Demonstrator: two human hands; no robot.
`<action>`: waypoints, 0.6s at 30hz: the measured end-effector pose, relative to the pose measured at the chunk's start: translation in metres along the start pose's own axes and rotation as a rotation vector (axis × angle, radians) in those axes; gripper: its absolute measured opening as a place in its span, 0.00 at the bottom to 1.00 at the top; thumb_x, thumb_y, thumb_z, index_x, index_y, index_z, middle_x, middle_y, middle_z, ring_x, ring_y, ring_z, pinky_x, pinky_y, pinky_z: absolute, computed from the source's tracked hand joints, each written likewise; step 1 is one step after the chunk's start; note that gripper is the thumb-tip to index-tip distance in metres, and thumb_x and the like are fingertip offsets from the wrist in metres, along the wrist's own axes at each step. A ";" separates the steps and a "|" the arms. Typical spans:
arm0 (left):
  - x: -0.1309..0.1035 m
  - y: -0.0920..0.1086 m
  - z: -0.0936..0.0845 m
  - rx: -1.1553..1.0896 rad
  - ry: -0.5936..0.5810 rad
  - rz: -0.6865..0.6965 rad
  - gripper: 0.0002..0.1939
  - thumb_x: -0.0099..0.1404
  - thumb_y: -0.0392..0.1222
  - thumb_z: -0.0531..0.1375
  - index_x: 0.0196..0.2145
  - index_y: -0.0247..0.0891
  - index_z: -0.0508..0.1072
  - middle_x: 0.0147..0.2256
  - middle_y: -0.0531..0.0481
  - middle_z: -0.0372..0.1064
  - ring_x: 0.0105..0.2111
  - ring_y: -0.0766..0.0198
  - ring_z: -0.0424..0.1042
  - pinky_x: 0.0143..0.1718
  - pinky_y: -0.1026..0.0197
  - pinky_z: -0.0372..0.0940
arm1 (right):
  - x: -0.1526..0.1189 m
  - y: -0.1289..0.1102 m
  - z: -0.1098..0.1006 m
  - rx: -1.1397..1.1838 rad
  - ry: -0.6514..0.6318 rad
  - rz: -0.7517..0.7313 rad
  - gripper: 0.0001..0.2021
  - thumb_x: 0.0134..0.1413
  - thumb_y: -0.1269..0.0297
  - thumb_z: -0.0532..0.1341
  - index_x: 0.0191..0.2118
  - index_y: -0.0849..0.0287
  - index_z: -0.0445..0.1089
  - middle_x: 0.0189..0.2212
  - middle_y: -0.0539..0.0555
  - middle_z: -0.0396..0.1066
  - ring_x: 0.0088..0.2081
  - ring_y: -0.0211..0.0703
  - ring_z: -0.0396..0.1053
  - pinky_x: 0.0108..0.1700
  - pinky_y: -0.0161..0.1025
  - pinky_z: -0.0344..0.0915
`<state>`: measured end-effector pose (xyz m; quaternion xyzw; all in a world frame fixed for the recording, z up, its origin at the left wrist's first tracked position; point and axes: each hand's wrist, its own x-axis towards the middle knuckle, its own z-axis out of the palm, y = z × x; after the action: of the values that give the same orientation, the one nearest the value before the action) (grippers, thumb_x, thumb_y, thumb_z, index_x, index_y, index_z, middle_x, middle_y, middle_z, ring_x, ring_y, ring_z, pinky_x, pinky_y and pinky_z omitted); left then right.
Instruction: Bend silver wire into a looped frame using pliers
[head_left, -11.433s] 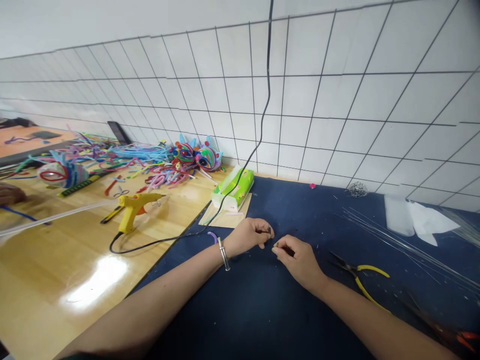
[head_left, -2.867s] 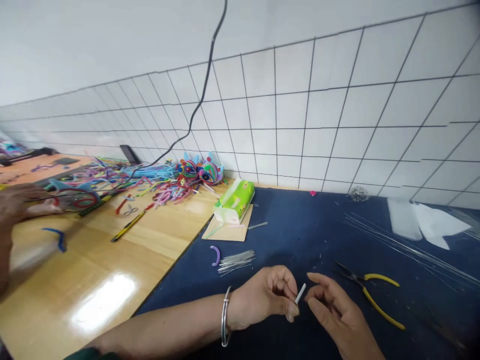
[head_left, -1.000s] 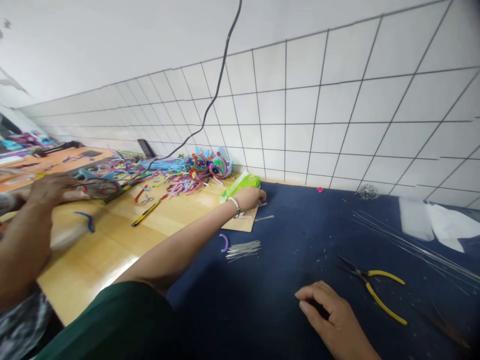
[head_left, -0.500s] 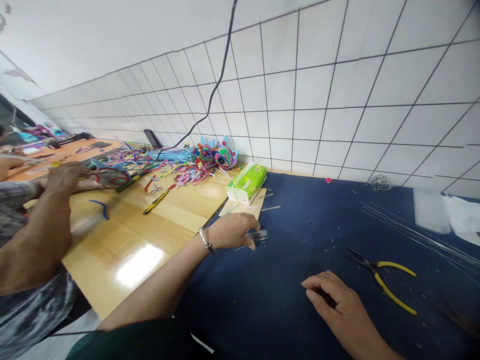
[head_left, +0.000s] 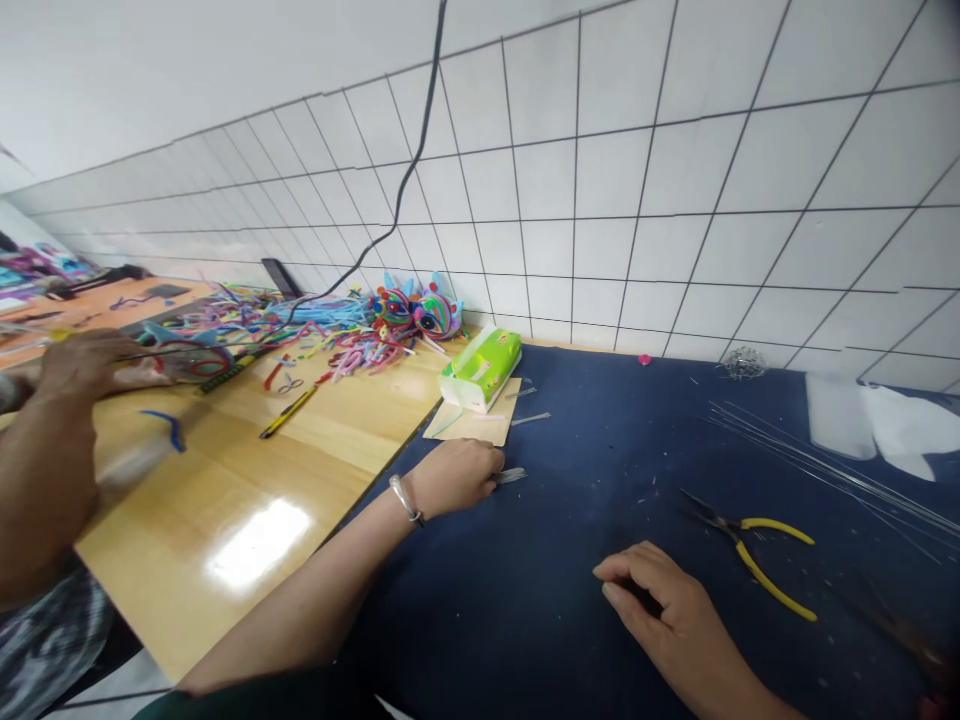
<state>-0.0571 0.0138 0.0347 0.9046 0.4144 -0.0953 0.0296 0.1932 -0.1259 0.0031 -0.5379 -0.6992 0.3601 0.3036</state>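
Note:
My left hand [head_left: 457, 472], with a silver bangle on the wrist, is closed over a small bundle of short thin metal wires [head_left: 513, 475] on the dark blue mat. The wire ends stick out to the right of its fingers; the rest is hidden under them. My right hand [head_left: 656, 600] rests lower on the mat with curled fingers, thumb and forefinger tips close together. Nothing shows between those tips. Beside it on the right lie pliers with yellow handles [head_left: 776, 585], their jaws pointing up and left.
Behind my left hand, a green tissue pack [head_left: 484, 370] sits on a tan card [head_left: 495, 430]. Long wires [head_left: 810, 455] lie at the right, near a tangle of metal bits [head_left: 742, 363]. A co-worker's hand [head_left: 86, 365] works at the left, by scissors, a yellow cutter [head_left: 289, 412] and coloured pipe cleaners.
My left hand has closed its fingers over the wire bundle, which it was reaching at with spread fingers. My right hand keeps its curled pose. The view has shifted slightly right.

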 end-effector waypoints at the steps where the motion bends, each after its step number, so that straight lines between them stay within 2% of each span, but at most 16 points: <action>1: 0.000 0.001 0.000 -0.006 -0.007 -0.003 0.07 0.57 0.39 0.53 0.30 0.38 0.70 0.31 0.46 0.69 0.33 0.59 0.68 0.33 0.61 0.58 | 0.000 0.000 0.000 -0.001 0.004 0.001 0.07 0.53 0.68 0.52 0.33 0.54 0.68 0.30 0.50 0.67 0.34 0.38 0.64 0.38 0.37 0.62; 8: 0.003 0.006 0.006 -0.023 -0.044 -0.050 0.07 0.57 0.37 0.51 0.28 0.39 0.69 0.28 0.47 0.69 0.31 0.59 0.69 0.32 0.62 0.57 | -0.003 -0.005 -0.003 -0.010 0.061 -0.018 0.07 0.50 0.71 0.55 0.31 0.56 0.69 0.27 0.49 0.67 0.33 0.37 0.63 0.38 0.36 0.61; 18: 0.010 0.003 0.022 0.018 0.020 -0.016 0.05 0.54 0.38 0.50 0.24 0.40 0.64 0.25 0.49 0.67 0.26 0.60 0.67 0.27 0.61 0.54 | -0.007 -0.001 0.001 -0.039 0.101 -0.065 0.07 0.50 0.73 0.56 0.33 0.56 0.69 0.27 0.47 0.68 0.33 0.35 0.63 0.40 0.35 0.59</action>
<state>-0.0518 0.0160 0.0109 0.9025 0.4208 -0.0903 0.0164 0.1938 -0.1328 0.0034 -0.5380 -0.7070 0.3088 0.3396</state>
